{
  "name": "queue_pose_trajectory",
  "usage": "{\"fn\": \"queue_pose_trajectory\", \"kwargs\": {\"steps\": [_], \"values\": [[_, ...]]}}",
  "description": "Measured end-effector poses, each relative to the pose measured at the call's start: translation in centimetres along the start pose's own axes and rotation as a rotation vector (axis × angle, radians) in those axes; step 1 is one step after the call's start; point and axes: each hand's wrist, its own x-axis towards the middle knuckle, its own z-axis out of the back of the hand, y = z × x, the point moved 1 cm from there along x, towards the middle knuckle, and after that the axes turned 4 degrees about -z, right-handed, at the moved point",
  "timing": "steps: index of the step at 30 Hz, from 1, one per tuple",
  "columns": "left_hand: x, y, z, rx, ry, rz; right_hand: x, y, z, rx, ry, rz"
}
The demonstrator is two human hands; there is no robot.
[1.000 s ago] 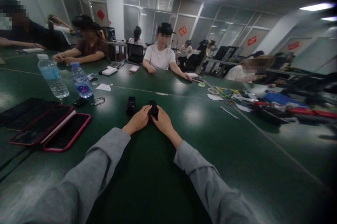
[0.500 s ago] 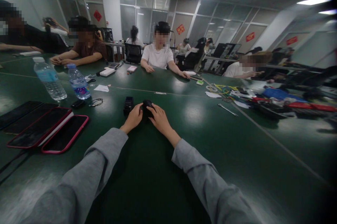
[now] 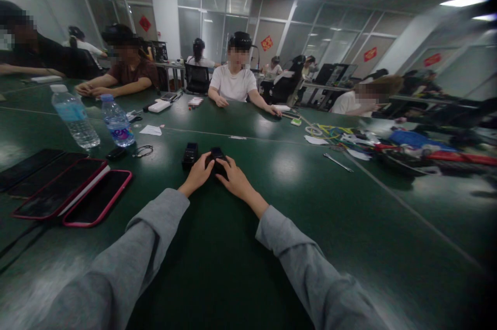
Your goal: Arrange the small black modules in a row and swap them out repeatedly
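A small black device point(image 3: 217, 153) with a dark, flat face is held between my two hands, low over the green table. My left hand point(image 3: 199, 172) grips its left side, fingers closed. From the right, my right hand point(image 3: 234, 179) has its fingers curled onto it, partly covering it. Just left of my left hand stands another boxy black device point(image 3: 190, 154) with a small dark screen, apart from the hand.
Phones, one in a pink-edged case point(image 3: 97, 198), lie at left. A water bottle point(image 3: 75, 115) and a purple-labelled bottle point(image 3: 117, 120) stand behind them. A wrench point(image 3: 337, 162) and heaped cables point(image 3: 334, 133) lie right. A person point(image 3: 234, 76) sits opposite.
The black device between my hands has turned so its flat dark face shows more. My left thumb and right fingers have shifted slightly on it. The view has moved only slightly.
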Motion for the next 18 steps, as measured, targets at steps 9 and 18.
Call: {"fn": "queue_pose_trajectory", "kwargs": {"steps": [9, 18], "values": [[0.5, 0.9, -0.1, -0.054, -0.045, 0.080, 0.2, -0.2, 0.2, 0.074, -0.021, 0.045], [0.6, 1.5, -0.1, -0.067, -0.037, 0.136, -0.2, 0.6, 0.7, 0.041, -0.030, 0.086]]}}
